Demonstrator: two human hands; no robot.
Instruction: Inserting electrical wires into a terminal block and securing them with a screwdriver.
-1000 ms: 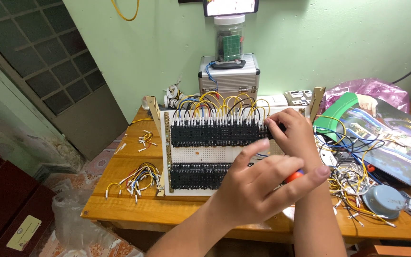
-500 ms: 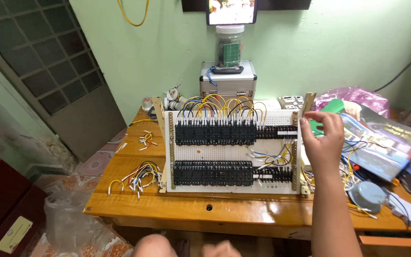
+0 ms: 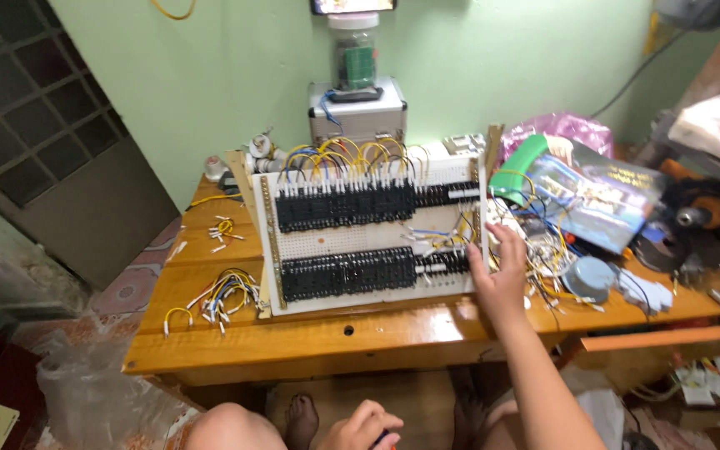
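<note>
Head view: white panel (image 3: pixel 377 242) with black relay rows stands tilted on wooden surface (image 3: pixel 310 333). Right hand (image 3: pixel 497 271), grip open, touches panel's right edge beside loose wires (image 3: pixel 547 267). Left hand (image 3: pixel 364 427) low, closed on an orange-tipped tool (image 3: pixel 383 437).

The right hand (image 3: pixel 500 279) rests, fingers spread, against the right edge of the board (image 3: pixel 372 287), which stands tilted at mid-table (image 3: pixel 310 342). Two rows of black relays (image 3: pixel 345 208) cross the board, with yellow and blue wires (image 3: pixel 352 154) looped above. The left hand (image 3: pixel 368 427) sits low, below the table's front edge, apparently curled around a small orange item. Loose wires (image 3: pixel 218 292) lie near the left edge.
</note>
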